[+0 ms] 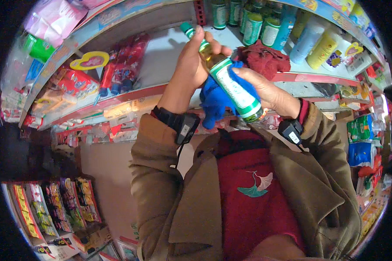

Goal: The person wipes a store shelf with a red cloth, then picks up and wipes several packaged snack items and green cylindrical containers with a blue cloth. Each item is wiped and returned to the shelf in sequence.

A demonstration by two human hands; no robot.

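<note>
A glass bottle (235,89) with a green cap and a green-and-white label slants across in front of me, cap end to the upper left. Around its neck, my left hand (195,58) is closed. My right hand (259,85) presses a blue cloth (214,104) against the bottle's lower body, thumb near the label. The cloth hangs behind and below the bottle, and the right fingers are partly hidden behind it. Just beyond the right hand, a crumpled dark red cloth (268,63) lies on the white shelf (163,54).
Several similar green-labelled bottles (251,28) stand at the back of the shelf. To their right are a light blue bottle (307,41) and a yellow bottle (324,48). Red packets (130,56) and a heart-shaped yellow tag (89,61) sit left. Snack racks (56,206) fill the lower left.
</note>
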